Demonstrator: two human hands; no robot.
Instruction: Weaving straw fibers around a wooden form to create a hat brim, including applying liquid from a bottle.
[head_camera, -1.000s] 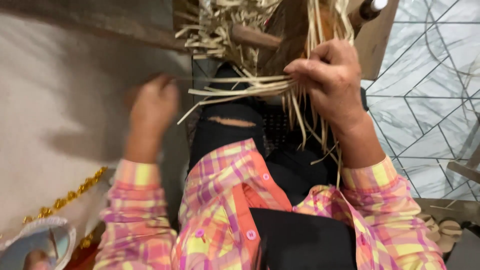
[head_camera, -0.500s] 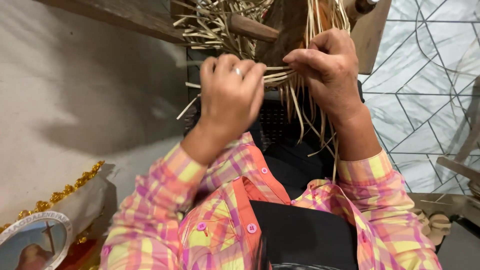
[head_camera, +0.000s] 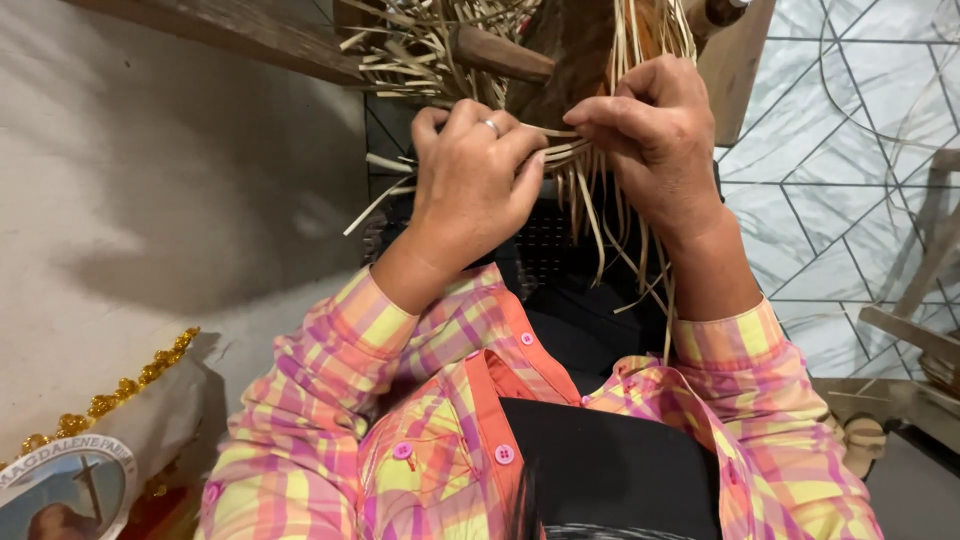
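1. Head view, landmark: the wooden frame (head_camera: 570, 50), dark and upright at top centre. All places below are given from it.
2. Straw strips (head_camera: 590, 190): pale, flat, thin. They run up the front of the frame and hang loose just below it; a tangle of cut ends sticks out to its left.
3. Your left hand (head_camera: 475, 180): just below and left of the frame, fingers curled and closed over a bundle of strips that crosses sideways. The thumb presses toward the right hand. A ring (head_camera: 491, 125) sits on one finger.
4. Your right hand (head_camera: 655, 135): just below and right of the frame, fingertips drawn together, pinching strips where they meet the crossing bundle. The two hands almost touch at the fingertips.
5. Peg (head_camera: 500, 55): a rounded wooden bar jutting left from the frame, among the cut ends.
6. Sleeves (head_camera: 330, 380): plaid, pink, orange and yellow, well below the frame.
7. Wall (head_camera: 150, 200): plain grey, left of the frame.
8. Tiled floor (head_camera: 840, 180): pale marbled tiles with dark lines, right of the frame.
9. Round picture (head_camera: 60, 495): far below left of the frame, with gold trim (head_camera: 110, 400) beside it.
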